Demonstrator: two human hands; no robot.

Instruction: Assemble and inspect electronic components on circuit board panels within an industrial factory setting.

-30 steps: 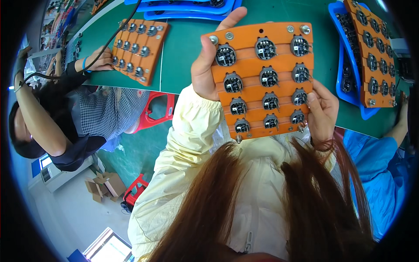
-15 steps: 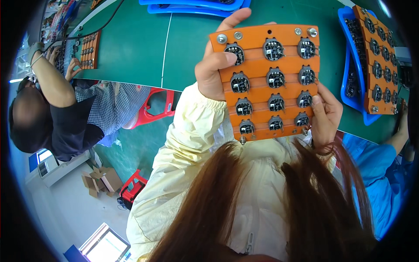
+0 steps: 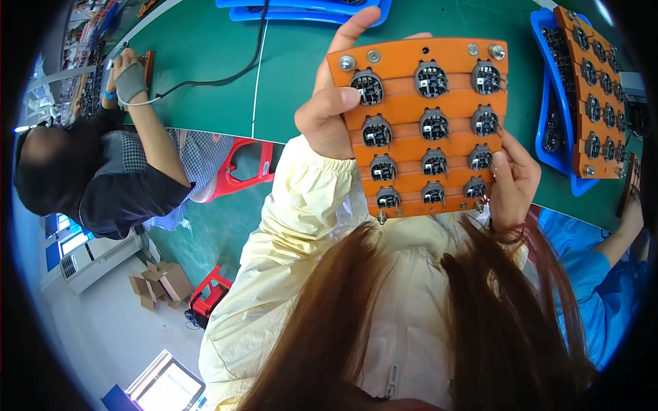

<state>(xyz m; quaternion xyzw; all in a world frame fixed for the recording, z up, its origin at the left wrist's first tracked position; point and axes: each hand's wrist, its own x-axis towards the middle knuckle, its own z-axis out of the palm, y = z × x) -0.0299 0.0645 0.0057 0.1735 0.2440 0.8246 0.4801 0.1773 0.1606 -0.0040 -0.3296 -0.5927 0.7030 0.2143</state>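
I hold up an orange fixture plate (image 3: 404, 103) in front of my chest, above the near edge of the green table. Rows of small round black circuit parts (image 3: 434, 123) sit in its pockets, with metal studs at the corners. My left hand (image 3: 330, 113) grips the plate's left edge, thumb on the front by the upper left circuit part and index finger pointing up past the edge. My right hand (image 3: 514, 181) pinches the lower right edge, its thumb on the front. The fingers behind the plate are hidden.
Blue trays (image 3: 301, 15) lie at the table's far side. On the right, another loaded orange plate (image 3: 598, 103) rests against stacked blue trays (image 3: 552, 130) of black parts. One co-worker (image 3: 137, 171) sits at left near a red stool (image 3: 248, 164); another's blue sleeve (image 3: 582, 267) shows at right.
My left thumb has slid slightly left, toward the plate's edge, and the plate has shifted slightly. The left co-worker's gloved arm has swung right, moving the black cable.
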